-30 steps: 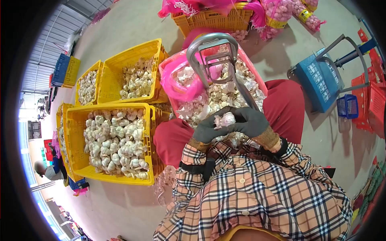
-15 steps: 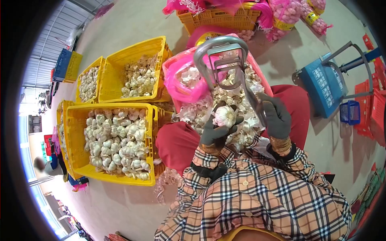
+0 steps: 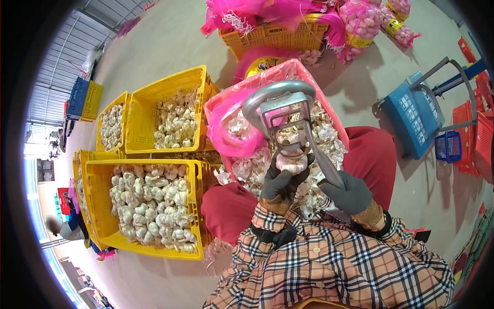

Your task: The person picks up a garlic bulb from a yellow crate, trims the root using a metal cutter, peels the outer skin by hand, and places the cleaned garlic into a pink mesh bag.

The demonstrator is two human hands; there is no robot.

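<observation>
My left hand (image 3: pixel 280 180), in a dark glove, holds a garlic bulb (image 3: pixel 292 161) over a pink crate (image 3: pixel 337 121) of garlic and papery skins. Gloved too, my right hand (image 3: pixel 350 193) is wrapped round the end of the long handle of a grey metal clipping tool (image 3: pixel 320 149). The tool's frame and jaws stand just above the bulb, and the bulb's top is close to or touching them. A pink mesh bag (image 3: pixel 231 139) hangs over the crate's left side, with skins inside it.
Left of me stand yellow crates of garlic bulbs (image 3: pixel 198 180). An orange-yellow crate (image 3: pixel 272 38) with pink nets and filled net bags (image 3: pixel 357 26) lies ahead. On the right are a blue scale (image 3: pixel 411 116) and a small blue basket (image 3: pixel 447 147). Another person (image 3: pixel 67 226) is far left.
The garlic bulb has turned and now lies under the tool's jaws. My right hand has moved down and closed round the handle's end. The view has shifted slightly.
</observation>
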